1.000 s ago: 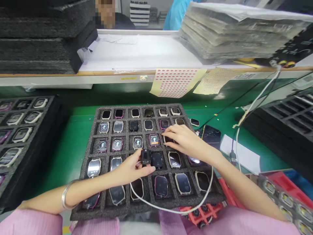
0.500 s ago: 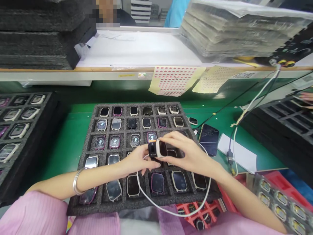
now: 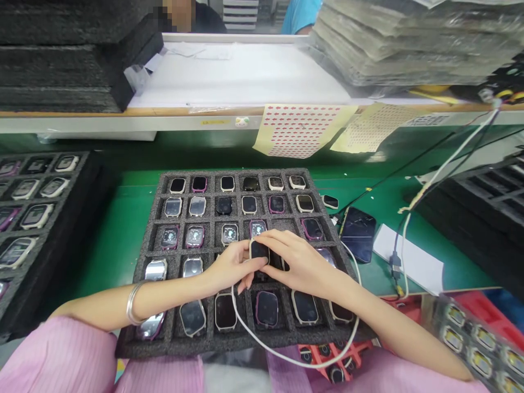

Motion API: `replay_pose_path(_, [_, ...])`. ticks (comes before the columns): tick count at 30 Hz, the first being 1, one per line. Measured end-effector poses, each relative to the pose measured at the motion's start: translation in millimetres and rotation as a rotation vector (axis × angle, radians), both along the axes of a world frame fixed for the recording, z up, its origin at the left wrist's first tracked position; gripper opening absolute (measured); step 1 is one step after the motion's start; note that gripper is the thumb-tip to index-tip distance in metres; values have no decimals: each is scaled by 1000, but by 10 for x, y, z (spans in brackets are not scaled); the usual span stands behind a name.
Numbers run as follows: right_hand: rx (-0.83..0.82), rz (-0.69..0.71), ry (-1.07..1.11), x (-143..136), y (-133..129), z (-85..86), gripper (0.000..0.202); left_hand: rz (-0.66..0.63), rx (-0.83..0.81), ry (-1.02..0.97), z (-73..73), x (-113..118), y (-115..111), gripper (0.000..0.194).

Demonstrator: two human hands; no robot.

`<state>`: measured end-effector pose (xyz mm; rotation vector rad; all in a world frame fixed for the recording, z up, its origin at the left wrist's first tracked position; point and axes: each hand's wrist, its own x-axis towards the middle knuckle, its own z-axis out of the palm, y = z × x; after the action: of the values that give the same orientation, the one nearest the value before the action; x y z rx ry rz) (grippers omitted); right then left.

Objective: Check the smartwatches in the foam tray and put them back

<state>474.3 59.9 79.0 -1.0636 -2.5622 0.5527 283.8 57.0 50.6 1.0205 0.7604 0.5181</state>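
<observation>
Watch [image 3: 259,251] pinched in 2 hands over a foam tray [image 3: 196,346]

We see the left hand [image 3: 235,266] partly closed, its thumb along the lower edge of the dark-screened, pale-rimmed watch and its other fingers curled behind. The right hand [image 3: 298,262] is partly closed too, fingers over the top edge and thumb below. What lies behind the watch we cannot tell.

We judge a slip the likeliest trouble: smooth glass in a fingertip grip could drop onto the screens below. The white cable [image 3: 323,365] loops from the left hand past the tray's front edge; snagged by the right forearm, it could tug at the grip. The bracelet [image 3: 131,305] (hard metal, by its shine) could scrape the watches under the left forearm.

Around the hands, the tray is divided into 5 rows of 6 compartments, with watches in pale, purple and dark cases; 4 in the 3rd row from the back have lit screens. Farther out, a black tray [image 3: 61,234] at our left holds more watches. Near our lap, a red tray [image 3: 356,357] carries small dark pieces, and beside it clear packaging [image 3: 462,349] holds pale-ringed parts, too blurred for us to name.
</observation>
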Motion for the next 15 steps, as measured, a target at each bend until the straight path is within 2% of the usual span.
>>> replay_pose_path(6, [-60, -21, 121, -3, -28, -57, 38, -65, 19, 12, -8, -30, -10, 37])
replay_pose_path(15, [-15, -32, 163, 21, -75, -113, 40, -85, 62, 45, -34, -31, -25, 40])
